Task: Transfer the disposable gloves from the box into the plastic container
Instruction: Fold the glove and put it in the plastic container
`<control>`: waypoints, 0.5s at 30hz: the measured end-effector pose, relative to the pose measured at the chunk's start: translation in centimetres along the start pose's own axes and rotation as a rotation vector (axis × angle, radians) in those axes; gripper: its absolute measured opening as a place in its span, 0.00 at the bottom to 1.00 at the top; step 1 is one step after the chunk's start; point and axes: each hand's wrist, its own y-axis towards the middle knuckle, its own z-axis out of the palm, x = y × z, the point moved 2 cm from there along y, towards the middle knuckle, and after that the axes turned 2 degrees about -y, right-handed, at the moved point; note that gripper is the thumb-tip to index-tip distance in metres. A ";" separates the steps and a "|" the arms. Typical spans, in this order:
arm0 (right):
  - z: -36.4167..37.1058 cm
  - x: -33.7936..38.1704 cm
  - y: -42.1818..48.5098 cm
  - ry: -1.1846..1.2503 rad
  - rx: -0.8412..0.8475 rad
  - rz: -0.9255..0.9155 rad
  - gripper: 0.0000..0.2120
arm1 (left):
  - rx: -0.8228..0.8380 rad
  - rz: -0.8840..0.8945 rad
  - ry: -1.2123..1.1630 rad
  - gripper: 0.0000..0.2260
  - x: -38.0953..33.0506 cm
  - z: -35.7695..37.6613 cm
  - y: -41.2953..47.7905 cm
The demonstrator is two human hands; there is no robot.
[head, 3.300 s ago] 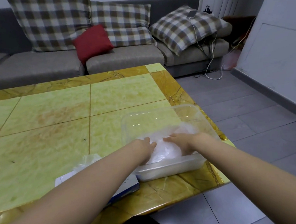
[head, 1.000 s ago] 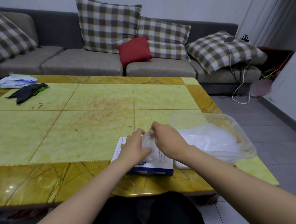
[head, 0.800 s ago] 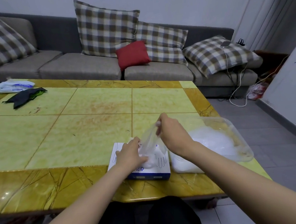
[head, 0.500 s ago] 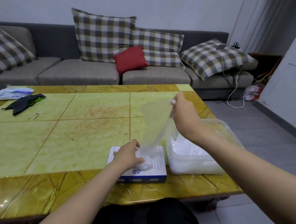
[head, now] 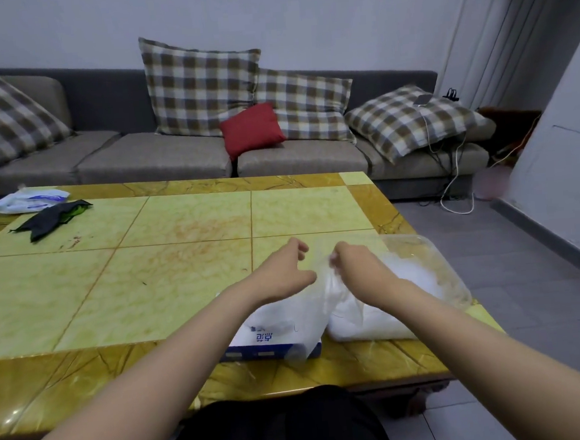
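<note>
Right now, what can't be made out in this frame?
1. Box opening: head view, covered by left hand and glove.
2. Left hand's grip: head view, glove film too sheer to tell contact.
3. Glove count in container: head view, one blurred white heap.
4. Box print: too small, partly covered.

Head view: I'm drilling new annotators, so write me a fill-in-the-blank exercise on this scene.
The box lies to the ___ of the plastic container.
The glove is in the grip of the ___ hand.
The one plain cushion on the sofa is ___.
Missing: left; right; red.
</note>
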 end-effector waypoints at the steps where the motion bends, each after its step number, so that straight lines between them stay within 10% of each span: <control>1: 0.5 -0.1 -0.2 0.009 0.034 0.016 0.10 | 0.060 -0.035 0.087 0.26 1.0 0.7 -0.2; 6: 3.0 0.3 -1.0 0.065 0.092 0.001 0.12 | 0.304 -0.119 0.505 0.28 6.1 3.3 -1.4; 15: 4.8 2.9 -0.2 0.148 0.063 -0.038 0.12 | 0.131 -0.153 0.719 0.22 8.9 2.1 -0.7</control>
